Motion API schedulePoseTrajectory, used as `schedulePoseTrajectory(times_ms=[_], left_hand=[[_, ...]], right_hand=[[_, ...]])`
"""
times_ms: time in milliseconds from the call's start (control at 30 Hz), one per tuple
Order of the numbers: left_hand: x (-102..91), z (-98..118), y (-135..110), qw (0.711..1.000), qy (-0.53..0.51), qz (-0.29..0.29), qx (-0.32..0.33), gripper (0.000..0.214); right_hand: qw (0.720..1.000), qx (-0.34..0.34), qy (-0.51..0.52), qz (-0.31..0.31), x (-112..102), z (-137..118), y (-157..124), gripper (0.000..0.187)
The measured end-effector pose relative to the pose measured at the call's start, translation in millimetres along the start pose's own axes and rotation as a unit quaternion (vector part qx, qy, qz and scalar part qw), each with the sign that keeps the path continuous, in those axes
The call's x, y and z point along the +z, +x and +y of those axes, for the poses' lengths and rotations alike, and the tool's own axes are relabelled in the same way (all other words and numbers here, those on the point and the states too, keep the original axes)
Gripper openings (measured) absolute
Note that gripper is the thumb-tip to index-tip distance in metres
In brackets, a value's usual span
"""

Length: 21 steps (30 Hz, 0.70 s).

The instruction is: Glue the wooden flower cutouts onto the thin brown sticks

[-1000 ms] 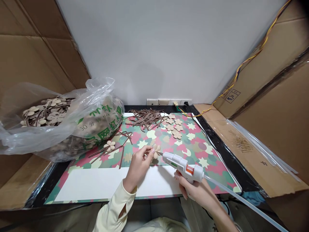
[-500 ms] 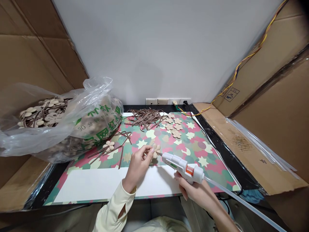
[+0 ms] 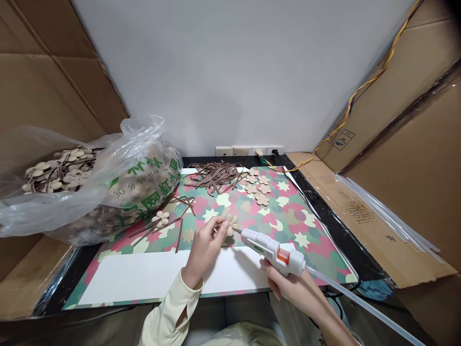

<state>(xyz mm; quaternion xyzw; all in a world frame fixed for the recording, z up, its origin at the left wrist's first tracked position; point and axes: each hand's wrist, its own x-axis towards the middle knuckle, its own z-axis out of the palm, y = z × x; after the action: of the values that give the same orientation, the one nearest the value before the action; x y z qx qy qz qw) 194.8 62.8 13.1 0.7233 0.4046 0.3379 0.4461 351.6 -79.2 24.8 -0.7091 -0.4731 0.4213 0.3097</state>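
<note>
My left hand (image 3: 204, 249) pinches a small tan wooden flower piece (image 3: 231, 223) above the patterned mat (image 3: 288, 221). My right hand (image 3: 295, 287) grips a white hot glue gun (image 3: 273, 251) with an orange trigger. Its nozzle tip touches the flower from the right. A clear glue stick (image 3: 360, 303) trails from the back of the gun toward the lower right.
A plastic bag (image 3: 90, 182) full of finished flower pieces stands at the left. Brown strips (image 3: 216, 175) and several loose flowers (image 3: 257, 187) lie at the back of the mat. Another flower with strips (image 3: 160, 220) lies left of my hand. Cardboard walls flank both sides; wall sockets (image 3: 248, 151) are behind.
The view has shifted slightly. Both hands stay together, the glue gun tip still at the flower.
</note>
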Motion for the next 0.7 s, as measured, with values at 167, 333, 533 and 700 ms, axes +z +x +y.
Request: schedulePoseTrajectory(times_ms=[167,333,533,700], left_hand=[[-0.3,-1.0,-0.3,1.000,0.009,-0.002,0.005,0.024],[-0.9,-1.4,-0.5,1.000,0.019,-0.003,0.005,0.024],[-0.9,-0.7,-0.7,0.999,0.039,0.002,0.012,0.023],[-0.8,-0.8,-0.6,0.999,0.032,0.004,0.009,0.021]], right_hand=[[1.000,0.021,-0.002,0.012,2.3,2.7,0.4,0.048],[0.999,0.031,-0.001,0.010,1.4,-0.2,-1.0,0.046],[1.000,0.028,0.010,0.003,0.0,-4.4,-2.2,0.046],[0.999,0.026,0.018,0.002,-0.2,-6.6,-3.7,0.047]])
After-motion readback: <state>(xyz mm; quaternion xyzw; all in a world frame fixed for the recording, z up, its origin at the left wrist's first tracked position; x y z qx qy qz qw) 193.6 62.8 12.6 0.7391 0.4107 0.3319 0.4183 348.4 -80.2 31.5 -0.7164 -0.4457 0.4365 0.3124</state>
